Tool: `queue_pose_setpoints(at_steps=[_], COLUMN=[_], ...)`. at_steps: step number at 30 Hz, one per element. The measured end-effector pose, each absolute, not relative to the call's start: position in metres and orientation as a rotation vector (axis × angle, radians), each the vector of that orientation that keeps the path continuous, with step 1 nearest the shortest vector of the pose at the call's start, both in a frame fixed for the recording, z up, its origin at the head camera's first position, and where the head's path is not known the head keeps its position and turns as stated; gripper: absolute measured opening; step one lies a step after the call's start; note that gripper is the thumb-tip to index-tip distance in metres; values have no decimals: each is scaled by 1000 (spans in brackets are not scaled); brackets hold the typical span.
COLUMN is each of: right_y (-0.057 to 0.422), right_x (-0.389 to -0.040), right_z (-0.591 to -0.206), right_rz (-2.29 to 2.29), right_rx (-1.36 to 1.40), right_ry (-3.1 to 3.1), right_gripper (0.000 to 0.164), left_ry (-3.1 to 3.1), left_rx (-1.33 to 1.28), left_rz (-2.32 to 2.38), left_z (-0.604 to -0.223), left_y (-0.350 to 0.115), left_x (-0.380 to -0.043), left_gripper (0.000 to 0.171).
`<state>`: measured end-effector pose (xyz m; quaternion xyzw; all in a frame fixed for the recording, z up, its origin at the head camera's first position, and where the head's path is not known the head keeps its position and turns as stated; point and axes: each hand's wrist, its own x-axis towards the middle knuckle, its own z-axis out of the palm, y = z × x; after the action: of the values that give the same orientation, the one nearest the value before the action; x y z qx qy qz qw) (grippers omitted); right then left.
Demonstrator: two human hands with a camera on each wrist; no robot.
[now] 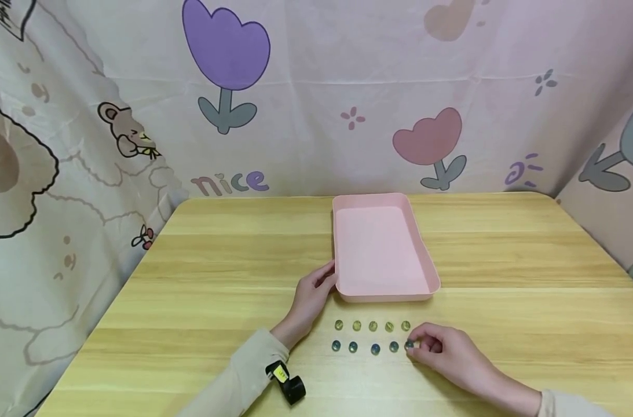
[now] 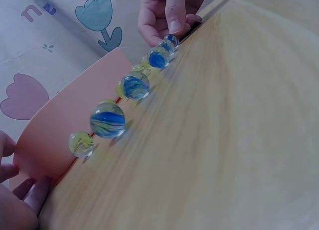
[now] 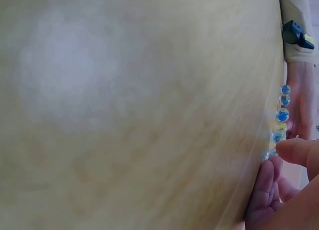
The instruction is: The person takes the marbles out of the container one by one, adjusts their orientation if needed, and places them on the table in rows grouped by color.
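Two rows of glass marbles lie on the table, a yellow row (image 1: 373,326) behind a blue row (image 1: 376,349). My right hand (image 1: 452,356) pinches the rightmost blue marble (image 1: 409,344) between thumb and forefinger, low at the tabletop. In the right wrist view that marble (image 3: 269,154) is partly hidden by the fingertips. Behind the rows stands a shallow pink tray (image 1: 386,298) with nothing in it. My left hand (image 1: 311,298) touches the outside of its left wall near the front corner, the fingers resting against it.
The wooden table (image 1: 233,255) reaches back to a printed cloth (image 1: 316,145) hanging behind it and at both sides. A black wrist camera (image 1: 291,387) is strapped over the left sleeve.
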<state>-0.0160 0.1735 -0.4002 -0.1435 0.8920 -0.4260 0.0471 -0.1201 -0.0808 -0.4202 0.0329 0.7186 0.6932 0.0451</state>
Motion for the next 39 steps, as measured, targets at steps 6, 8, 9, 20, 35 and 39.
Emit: queue_pose_setpoints(at_steps=[6,8,9,20,35,39], right_y=[172,172,172,172,174,174], right_x=[-15,-15,-15,-10,-10,-11], right_z=[-399,-398,-398,-397,-394,-395], right_rz=[-1305,-1308,-1307,-1311,-1308,-1311], right_rx=[-405,-386,-377,-398,-359,-356], right_ry=[2709,2709,2709,2740,2721,2712], right_gripper=[12,13,13,20,20,20], left_ry=[2210,2214,2214,2203,2187,2186], left_rx=[114,122,123,115,121,124], left_rz=[2121,2120,2119,2123,2128,2131], left_z=[-419,-418,-418,-415,-414,-415], left_y=[-82,-82,-82,-82,-82,-82], left_x=[-120,-120,-120,-117,-117,-117], left_gripper=[40,41,41,40,40,40])
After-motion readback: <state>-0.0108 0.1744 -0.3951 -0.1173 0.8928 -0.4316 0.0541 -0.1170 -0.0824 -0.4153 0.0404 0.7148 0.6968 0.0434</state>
